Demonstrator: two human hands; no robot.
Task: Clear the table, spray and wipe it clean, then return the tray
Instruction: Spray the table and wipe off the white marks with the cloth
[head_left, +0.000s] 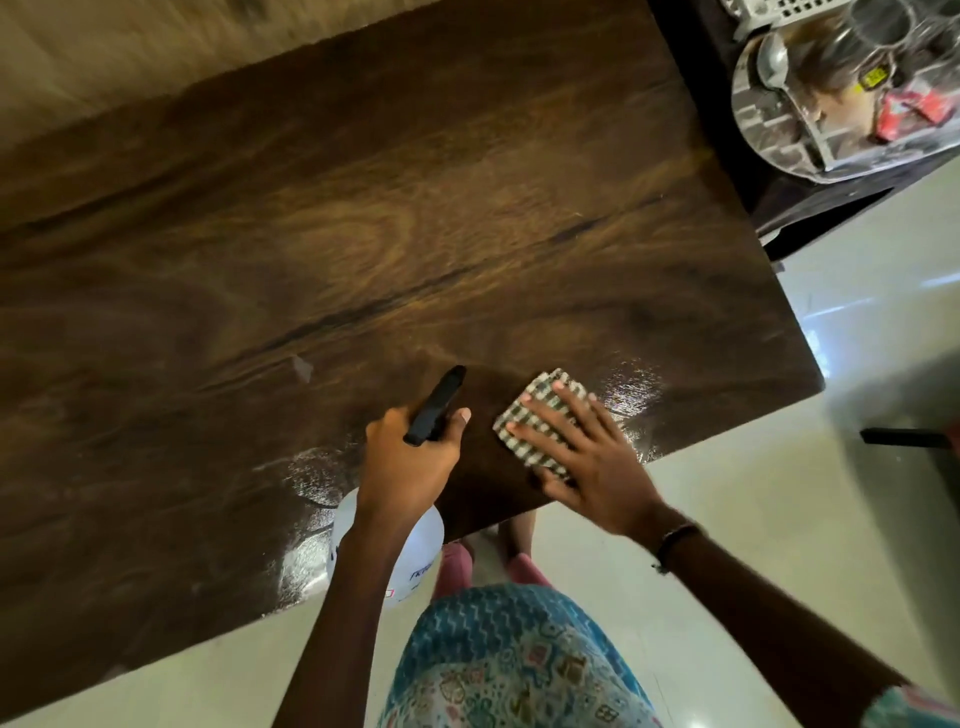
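Observation:
The dark wooden table (363, 249) fills most of the view. My left hand (410, 457) grips the black trigger head of a white spray bottle (405, 561), whose nozzle points out over the tabletop. My right hand (587, 457) lies flat with spread fingers on a folded green-and-white checked cloth (540, 415) near the table's front edge. Wet, shiny patches show on the wood to the right of the cloth and left of the bottle.
A grey tray (769, 130) holding a spoon, glasses and packets stands on a dark surface at the upper right, beyond the table's end. Pale tiled floor (779, 467) lies below the table edge, with my feet in pink slippers under it.

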